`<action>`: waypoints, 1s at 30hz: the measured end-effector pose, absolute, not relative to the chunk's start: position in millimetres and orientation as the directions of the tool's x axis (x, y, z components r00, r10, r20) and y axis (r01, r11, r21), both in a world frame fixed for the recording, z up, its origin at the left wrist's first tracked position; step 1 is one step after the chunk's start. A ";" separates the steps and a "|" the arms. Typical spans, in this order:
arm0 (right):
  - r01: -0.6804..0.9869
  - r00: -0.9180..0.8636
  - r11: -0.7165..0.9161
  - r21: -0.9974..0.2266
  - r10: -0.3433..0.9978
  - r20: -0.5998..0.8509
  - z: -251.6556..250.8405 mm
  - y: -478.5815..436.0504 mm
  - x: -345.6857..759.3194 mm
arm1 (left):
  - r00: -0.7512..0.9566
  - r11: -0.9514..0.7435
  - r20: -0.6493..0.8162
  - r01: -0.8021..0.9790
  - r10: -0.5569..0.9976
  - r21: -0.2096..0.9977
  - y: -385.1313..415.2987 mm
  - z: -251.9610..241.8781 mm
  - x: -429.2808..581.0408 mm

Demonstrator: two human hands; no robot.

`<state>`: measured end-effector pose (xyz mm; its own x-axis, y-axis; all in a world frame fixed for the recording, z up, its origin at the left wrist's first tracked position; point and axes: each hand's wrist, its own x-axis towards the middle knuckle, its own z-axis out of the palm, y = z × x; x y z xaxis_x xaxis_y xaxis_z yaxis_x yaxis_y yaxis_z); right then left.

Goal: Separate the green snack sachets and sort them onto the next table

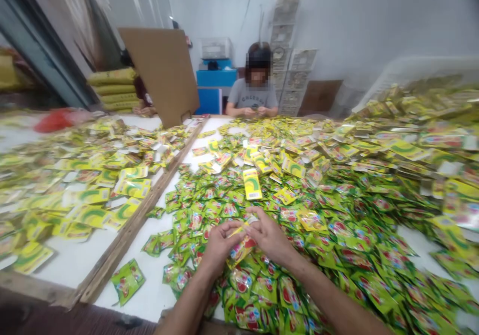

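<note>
Between both hands is a small yellow box [241, 249] with red and pink print, tilted over the pile. My left hand [223, 240] grips its left side, fingers curled round it. My right hand [266, 235] pinches the box's upper end, where a pale flap shows; its index finger sticks up. Beneath and around the hands lie many green sachets [258, 287] with red fruit pictures. Just beyond my fingers a yellow box [252, 184] with a green curve and a barcode rests on the sachets. What is inside the held box is hidden.
A wooden strip [138, 215] divides the white table. Flat yellow boxes [93, 215] cover its left side, more heap up at right. A cardboard sheet [160, 70] stands upright at the back. Across the table a person in a grey shirt [252, 95] handles something small.
</note>
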<state>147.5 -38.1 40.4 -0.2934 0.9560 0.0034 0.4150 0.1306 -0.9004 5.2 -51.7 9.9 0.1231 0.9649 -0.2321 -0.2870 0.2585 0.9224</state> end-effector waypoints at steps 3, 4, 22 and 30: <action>0.359 -0.181 0.128 -0.925 0.981 0.065 39.9 -21.0 146.7 | -0.025 0.227 -0.232 -0.131 0.972 0.965 -25.7 30.7 -33.2; 0.387 -0.103 0.130 -0.913 0.990 0.098 39.6 -12.6 148.9 | -0.140 0.190 -0.197 -0.065 0.970 0.980 -14.3 42.5 -53.2; 0.693 -0.289 0.470 -0.547 0.876 0.386 18.9 -23.9 120.4 | -0.126 0.189 -0.211 -0.166 0.969 0.968 -9.7 13.3 10.1; 0.865 -0.155 0.212 -0.454 0.975 0.161 39.5 31.1 226.5 | 0.064 0.335 -0.333 -0.330 0.941 0.882 -19.7 5.6 6.9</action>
<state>226.5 31.1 39.5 -0.1550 0.9748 0.1606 0.8654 0.2124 -0.4537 6.9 -19.7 5.6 0.0640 0.9406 -0.3335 -0.3298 0.3353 0.8825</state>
